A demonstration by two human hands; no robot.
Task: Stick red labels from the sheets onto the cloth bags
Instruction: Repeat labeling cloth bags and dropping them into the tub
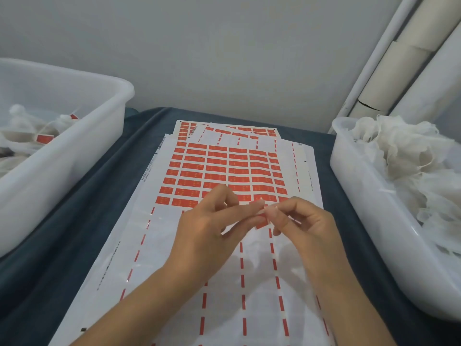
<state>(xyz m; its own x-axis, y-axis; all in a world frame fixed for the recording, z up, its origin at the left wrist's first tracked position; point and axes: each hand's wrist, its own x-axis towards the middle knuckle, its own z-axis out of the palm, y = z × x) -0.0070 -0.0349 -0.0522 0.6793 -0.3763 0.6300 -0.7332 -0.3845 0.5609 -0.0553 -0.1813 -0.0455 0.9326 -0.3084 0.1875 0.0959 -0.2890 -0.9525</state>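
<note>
Covering the desk (82,196), a dark blue cloth lay under label sheets (219,171); both hands' grips, left hand (209,221) and right hand (304,221), pinched one red label (261,218) before a grey wall (224,46).

A big white tub (57,156) stands on the left and another white tub (369,196) on the right, like two walls. Between them the worktop (104,186) is flat, with only thin label sheets (224,166) lying on it. A wall (224,58) closes the far end.
</note>
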